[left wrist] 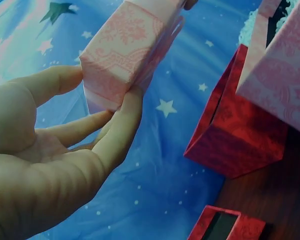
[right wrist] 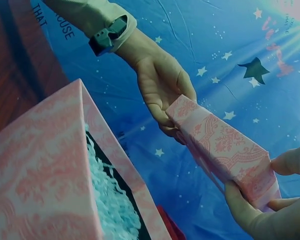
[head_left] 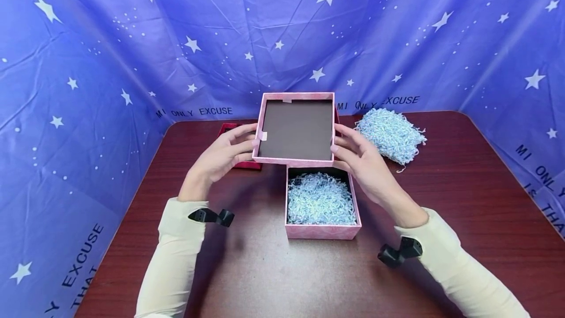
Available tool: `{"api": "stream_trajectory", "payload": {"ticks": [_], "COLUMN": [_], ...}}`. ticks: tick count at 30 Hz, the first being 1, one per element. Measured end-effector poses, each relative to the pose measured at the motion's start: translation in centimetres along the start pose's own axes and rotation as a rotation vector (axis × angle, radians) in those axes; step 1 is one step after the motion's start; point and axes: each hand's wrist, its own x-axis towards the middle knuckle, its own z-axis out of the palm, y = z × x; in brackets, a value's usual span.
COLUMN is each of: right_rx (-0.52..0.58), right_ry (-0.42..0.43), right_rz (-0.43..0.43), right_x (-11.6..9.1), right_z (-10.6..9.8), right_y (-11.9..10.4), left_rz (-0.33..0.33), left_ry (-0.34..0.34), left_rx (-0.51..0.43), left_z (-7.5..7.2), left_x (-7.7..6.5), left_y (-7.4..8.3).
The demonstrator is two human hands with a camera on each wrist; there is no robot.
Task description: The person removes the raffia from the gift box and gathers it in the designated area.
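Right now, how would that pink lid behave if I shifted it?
The pink lid seems stiff, with straight edges and crisp corners. It's probably light, as the left hand and right hand hold it with just fingers.

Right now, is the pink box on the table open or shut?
Open: the left hand and right hand hold the pink lid off the pink box, and blue shredded paper shows inside.

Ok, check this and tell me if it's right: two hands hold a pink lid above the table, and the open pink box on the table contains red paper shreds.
Not quite: the paper shreds in the open pink box are light blue, not red, as the head view shows. The left hand and right hand do hold the pink lid above the table.
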Motion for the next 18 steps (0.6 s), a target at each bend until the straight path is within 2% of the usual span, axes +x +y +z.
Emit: {"api": "stream_trajectory", "payload": {"ticks": [8,18], "right_rx": [0.014,0.019], "right_ry": [-0.008,-0.039], "right_rz": [0.009,0.005], "right_x": [0.2,0.3], "right_z": [1.8,4.4], "right_y": [0.9,1.9], "left_rz": [-0.011,-0.009], "left_ry": [0.023,0.013], "left_rx": [0.013,0.018], "left_z": [-1.8,-4.1], "left_x": [-1.3,-3.2], "left_y": [-0.1,-0.8]}}
